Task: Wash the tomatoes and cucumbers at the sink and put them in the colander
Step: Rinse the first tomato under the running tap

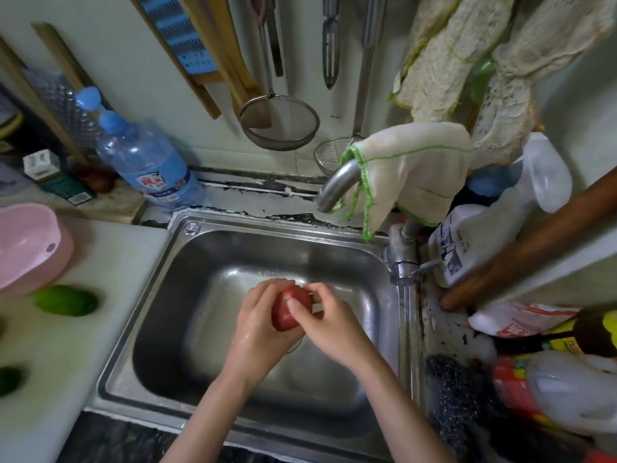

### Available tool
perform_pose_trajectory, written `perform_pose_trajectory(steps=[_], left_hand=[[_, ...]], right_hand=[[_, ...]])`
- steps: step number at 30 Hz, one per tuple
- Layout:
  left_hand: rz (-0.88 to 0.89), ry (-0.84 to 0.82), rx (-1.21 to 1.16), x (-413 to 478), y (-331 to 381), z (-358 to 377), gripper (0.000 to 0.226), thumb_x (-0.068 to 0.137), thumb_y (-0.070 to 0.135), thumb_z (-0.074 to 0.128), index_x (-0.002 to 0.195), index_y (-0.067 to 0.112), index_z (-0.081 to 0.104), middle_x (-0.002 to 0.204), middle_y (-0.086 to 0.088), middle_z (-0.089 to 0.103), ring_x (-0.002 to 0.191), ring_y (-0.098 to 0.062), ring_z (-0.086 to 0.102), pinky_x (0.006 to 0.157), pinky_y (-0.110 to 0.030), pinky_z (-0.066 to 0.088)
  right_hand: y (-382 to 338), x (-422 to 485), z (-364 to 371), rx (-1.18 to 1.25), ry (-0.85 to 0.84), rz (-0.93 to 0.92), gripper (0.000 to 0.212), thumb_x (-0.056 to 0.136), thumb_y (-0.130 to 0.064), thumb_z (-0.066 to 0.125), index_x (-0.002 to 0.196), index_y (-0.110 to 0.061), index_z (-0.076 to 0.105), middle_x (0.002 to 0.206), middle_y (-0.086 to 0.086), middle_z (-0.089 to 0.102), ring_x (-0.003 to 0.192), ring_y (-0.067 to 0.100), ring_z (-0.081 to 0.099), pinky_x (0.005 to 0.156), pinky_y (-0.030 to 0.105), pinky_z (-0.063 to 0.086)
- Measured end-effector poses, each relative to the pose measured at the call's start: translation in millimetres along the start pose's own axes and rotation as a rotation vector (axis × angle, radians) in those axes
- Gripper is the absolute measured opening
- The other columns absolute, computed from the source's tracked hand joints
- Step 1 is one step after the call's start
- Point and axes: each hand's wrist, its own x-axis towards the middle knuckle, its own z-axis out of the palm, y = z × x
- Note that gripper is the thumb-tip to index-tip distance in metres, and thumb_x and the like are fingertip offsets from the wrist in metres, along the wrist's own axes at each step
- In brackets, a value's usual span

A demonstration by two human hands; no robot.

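Tomato (282,320) partly hidden, gripped in left hand (260,329) and right hand (334,325) above sink (233,248); cucumbers (66,300) blurred, one cropped

The whole scene is given through one wide-angle view, worn on the person's head and aimed forward and steeply down. The sink (233,225) is seen from close above and fills the centre, its rim bowed by the lens. Both forearms are seen entering from 6 o'clock, with the left hand (263,315) and right hand (334,319) just below centre. The wall (133,95) is taken in at 12 o'clock, the table (83,329) at 9 o'clock, and bottles (567,392) at 4 o'clock.
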Motion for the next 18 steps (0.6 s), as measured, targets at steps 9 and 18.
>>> perform_pose_trajectory(steps=[9, 18], left_hand=[[-0.020, -0.100, -0.237, -12, -41, -51, 0.059, 0.065, 0.025, 0.085, 0.117, 0.027, 0.059, 0.114, 0.014, 0.059, 0.106, -0.004, 0.059, 0.082, -0.014, 0.051], [-0.133, -0.106, -0.340, -12, -132, -152, 0.043, 0.076, 0.008, 0.077, 0.110, 0.030, 0.062, 0.106, 0.005, 0.069, 0.092, -0.003, 0.067, 0.080, -0.020, 0.055]], right_hand=[[-19, 1, 49, 0.235, -0.031, 0.113, 0.028, 0.083, -0.037, 0.066, 0.110, -0.036, 0.059, 0.109, -0.011, 0.060, 0.100, 0.007, 0.060, 0.080, 0.024, 0.056], [-80, 29, 149, 0.182, 0.065, 0.057, 0.026, 0.083, -0.018, 0.068, 0.105, -0.030, 0.063, 0.110, 0.000, 0.062, 0.095, 0.008, 0.060, 0.054, 0.009, 0.048]])
